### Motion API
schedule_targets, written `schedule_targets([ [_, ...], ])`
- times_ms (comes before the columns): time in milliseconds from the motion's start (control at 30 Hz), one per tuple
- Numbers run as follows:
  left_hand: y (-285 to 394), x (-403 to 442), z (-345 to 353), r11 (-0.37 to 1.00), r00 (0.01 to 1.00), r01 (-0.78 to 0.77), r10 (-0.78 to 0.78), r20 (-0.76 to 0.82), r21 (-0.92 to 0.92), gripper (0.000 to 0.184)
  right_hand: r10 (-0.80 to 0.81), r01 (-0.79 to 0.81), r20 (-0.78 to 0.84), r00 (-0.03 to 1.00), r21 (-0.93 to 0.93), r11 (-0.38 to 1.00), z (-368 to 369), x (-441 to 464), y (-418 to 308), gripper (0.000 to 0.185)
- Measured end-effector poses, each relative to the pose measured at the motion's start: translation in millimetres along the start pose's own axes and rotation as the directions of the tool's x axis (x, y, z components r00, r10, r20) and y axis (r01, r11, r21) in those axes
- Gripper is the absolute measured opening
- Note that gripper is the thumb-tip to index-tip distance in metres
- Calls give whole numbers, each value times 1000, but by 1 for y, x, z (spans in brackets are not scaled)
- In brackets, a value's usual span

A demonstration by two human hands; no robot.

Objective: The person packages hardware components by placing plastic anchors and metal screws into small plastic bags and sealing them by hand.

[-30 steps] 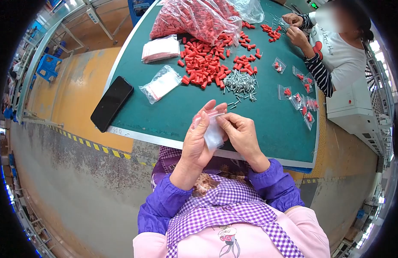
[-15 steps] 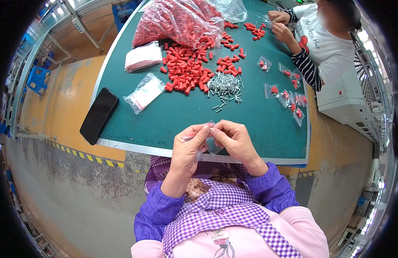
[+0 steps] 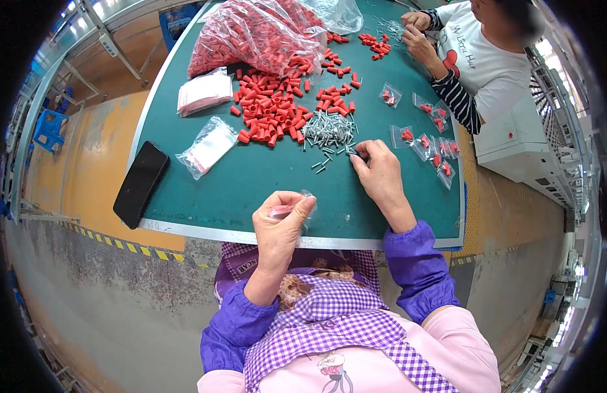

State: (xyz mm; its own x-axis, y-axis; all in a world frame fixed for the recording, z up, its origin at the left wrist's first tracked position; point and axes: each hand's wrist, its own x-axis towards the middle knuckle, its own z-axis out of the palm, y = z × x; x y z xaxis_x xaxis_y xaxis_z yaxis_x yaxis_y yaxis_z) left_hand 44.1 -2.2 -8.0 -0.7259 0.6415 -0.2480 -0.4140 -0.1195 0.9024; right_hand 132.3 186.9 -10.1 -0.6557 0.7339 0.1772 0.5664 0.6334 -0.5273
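Near the table's front edge, my left hand (image 3: 281, 219) is closed around small clear plastic bags (image 3: 308, 204), pinching one between thumb and fingers. Farther forward, my right hand (image 3: 380, 175) reaches to the right edge of a pile of small silver screws (image 3: 329, 128). Its thumb and fingertips come together at a screw (image 3: 350, 151) there. Red plastic caps (image 3: 267, 108) lie heaped behind and left of the screws, with a large clear bag of more red caps (image 3: 251, 39) at the back.
A black phone (image 3: 141, 185) lies at the left edge. Stacked small bags (image 3: 205, 92) and another packet (image 3: 208, 147) sit left of the caps. Filled small bags (image 3: 423, 145) lie at right, near a co-worker (image 3: 480, 72) whose hands are over loose screws.
My right hand has left the bag at my left hand and moved forward to the screw pile. The left hand keeps the bags, and the view has shifted slightly.
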Motion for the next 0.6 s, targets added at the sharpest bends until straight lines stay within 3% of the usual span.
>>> schedule_targets([
  [100,2,-1,-2,993,992,113,-111,54,-37,11,-114,115,14,993,-84,990,4,7,9,13],
  [233,-4,-3,-6,990,990,118,-111,86,-77,15,-159,176,90,983,-225,958,3,20,10,9],
  [300,-9,-1,-9,993,995,-52,44,85,101,8,-157,224,226,961,-314,923,-1,29,9,8],
  [333,-12,1,-10,993,995,-54,46,84,100,8,-159,226,226,961,-314,922,-5,31,6,8],
  [400,-12,5,-8,914,928,-372,360,99,163,12,-66,104,313,948,-108,989,-17,36,-1,11],
  [467,-2,1,-3,954,957,-287,283,60,89,14,-62,73,276,959,-29,997,-17,27,0,11],
  [533,0,-2,-3,982,982,-190,189,21,13,17,56,-141,233,971,365,920,-19,12,-8,12],
  [600,-5,0,-6,989,989,-138,135,53,58,17,53,-183,280,959,463,867,-25,-1,-23,12],
])
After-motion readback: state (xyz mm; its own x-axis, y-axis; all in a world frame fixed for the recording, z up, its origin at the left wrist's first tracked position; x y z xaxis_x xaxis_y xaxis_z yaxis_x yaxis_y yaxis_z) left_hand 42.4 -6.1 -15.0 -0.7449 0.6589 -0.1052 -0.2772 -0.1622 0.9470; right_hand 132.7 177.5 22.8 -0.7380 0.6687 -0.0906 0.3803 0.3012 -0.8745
